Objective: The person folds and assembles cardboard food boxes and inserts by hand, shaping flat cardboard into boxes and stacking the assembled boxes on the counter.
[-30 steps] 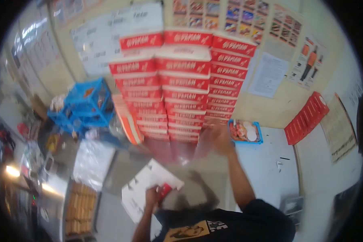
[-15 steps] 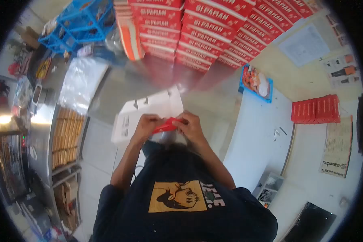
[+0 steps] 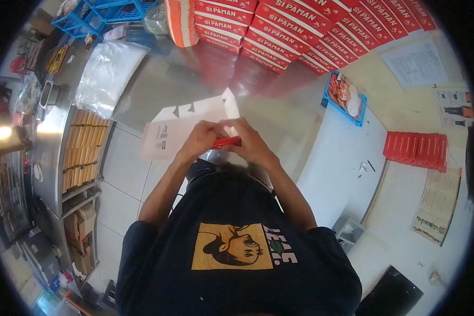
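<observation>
A partly folded cardboard box (image 3: 168, 131), white inside with red on a folded edge, lies across the near edge of the metal table. My left hand (image 3: 201, 139) has its fingers closed on the box's near right part, beside the red flap. Close against it, my right hand (image 3: 248, 141) pinches the same part from the right. Between the two hands shows the red flap (image 3: 227, 142). The box's left panel, with small dark print, extends out to the left, and its notched far edge stands up.
Stacked red boxes (image 3: 279, 34) stand at the metal table's (image 3: 279, 105) back. A blue tray (image 3: 346, 99) and red packets (image 3: 416, 149) are at the right. Plastic bags (image 3: 109, 73) lie left, above a rack of brown folded cartons (image 3: 84, 150).
My right hand has come from the stacked boxes to the box beside my left hand. Both hands now fold at the red flap. The view has tilted downward.
</observation>
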A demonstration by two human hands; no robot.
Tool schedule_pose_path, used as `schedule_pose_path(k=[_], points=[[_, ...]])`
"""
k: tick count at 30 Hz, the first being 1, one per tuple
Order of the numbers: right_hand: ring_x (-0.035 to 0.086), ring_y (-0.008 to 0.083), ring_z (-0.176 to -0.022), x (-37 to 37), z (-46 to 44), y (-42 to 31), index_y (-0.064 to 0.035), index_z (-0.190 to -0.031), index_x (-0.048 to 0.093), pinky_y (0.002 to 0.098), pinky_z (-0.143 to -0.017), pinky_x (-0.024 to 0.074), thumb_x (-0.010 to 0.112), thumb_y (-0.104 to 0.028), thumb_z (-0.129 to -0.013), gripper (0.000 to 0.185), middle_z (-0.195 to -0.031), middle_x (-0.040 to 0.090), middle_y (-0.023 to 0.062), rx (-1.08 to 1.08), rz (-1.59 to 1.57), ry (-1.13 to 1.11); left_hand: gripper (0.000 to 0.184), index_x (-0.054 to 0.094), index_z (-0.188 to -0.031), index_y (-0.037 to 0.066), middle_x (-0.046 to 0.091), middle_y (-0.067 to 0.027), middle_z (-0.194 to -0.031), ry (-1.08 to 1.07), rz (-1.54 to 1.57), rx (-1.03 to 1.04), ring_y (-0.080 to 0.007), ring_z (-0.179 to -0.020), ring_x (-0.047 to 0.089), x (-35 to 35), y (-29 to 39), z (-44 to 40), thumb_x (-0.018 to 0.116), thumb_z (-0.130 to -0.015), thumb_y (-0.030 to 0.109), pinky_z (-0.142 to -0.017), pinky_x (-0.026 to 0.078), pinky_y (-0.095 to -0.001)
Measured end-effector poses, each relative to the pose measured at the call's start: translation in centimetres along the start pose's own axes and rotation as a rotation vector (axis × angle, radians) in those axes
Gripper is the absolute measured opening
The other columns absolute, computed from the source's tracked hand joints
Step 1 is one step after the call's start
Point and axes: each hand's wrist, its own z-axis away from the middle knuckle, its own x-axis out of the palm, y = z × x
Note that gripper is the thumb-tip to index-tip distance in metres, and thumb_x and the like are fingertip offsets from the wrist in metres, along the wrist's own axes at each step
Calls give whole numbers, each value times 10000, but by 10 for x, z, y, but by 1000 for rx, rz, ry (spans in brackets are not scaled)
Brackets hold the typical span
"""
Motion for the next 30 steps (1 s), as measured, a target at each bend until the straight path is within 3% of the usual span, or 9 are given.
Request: schedule_pose_path(k=[2,4,5,7,14,17,23,27,30], points=[[639,371,-907,0,-2,10,-50,-934,719,434,-790,505,745,-239,-852,208,-866,639,154,-13,109,-53,312,747,-983,5,720,-139,-841,-107,-111,-134,-204,-793,653,-8,3,4,706,-885,299,-772,509,-329],[642,392,-880,-9,-3,22,-53,-954,717,457,-786,504,706,-297,-888,254,-871,673,189,61,189,-364,490,694,-1162,38,705,-177,-1030,-80,-811,334,-296,-978,653,-19,30,31,798,-801,354,-893,497,-385],[642,392,-880,-17,-5,20,-53,-954,717,457,-786,504,706,-297,-888,254,-871,673,189,63,190,-366,630,641,-1244,84,666,-168,-1143,-95,-1108,197,-354,-1116,597,-28,49,42,859,-722,362,-977,460,-451],[639,418,-818,-34,-11,4,-44,-931,708,474,-761,500,662,-359,-916,320,-829,676,217,120,170,-288,492,689,-1141,88,680,-160,-1081,-61,-1437,135,-359,-1049,624,-48,57,42,844,-740,326,-925,484,-485],[635,426,-780,-70,-16,-32,-38,-864,692,506,-739,477,621,-378,-938,355,-813,667,221,115,350,-205,146,765,-936,42,690,-192,-864,150,-878,171,-400,-863,642,-61,53,40,704,-823,111,-800,518,-475],[636,426,-794,-82,-22,-53,-37,-909,696,510,-743,477,630,-371,-928,341,-829,671,222,204,311,-320,210,754,-1003,32,678,-203,-861,158,-577,213,-406,-829,628,-44,94,53,687,-805,51,-762,514,-461],[635,410,-782,-74,-23,-59,-36,-921,711,471,-713,484,643,-332,-923,303,-815,659,228,28,221,-408,241,734,-1056,-5,641,-150,-880,136,-752,568,-299,-770,659,-17,87,51,731,-818,35,-708,531,-407],[640,370,-763,-71,-20,-55,-23,-932,722,422,-693,484,657,-295,-926,279,-813,652,208,-41,77,-386,282,710,-1137,7,618,-148,-988,-12,-773,553,-303,-828,661,-15,78,50,700,-857,36,-754,535,-422],[662,335,-843,-58,-14,-44,0,-1022,695,407,-725,499,676,-305,-927,320,-934,667,184,-27,-3,-206,429,634,-1227,8,587,-184,-1018,-3,-660,665,-387,-944,614,-5,71,53,723,-852,196,-829,507,-458]])
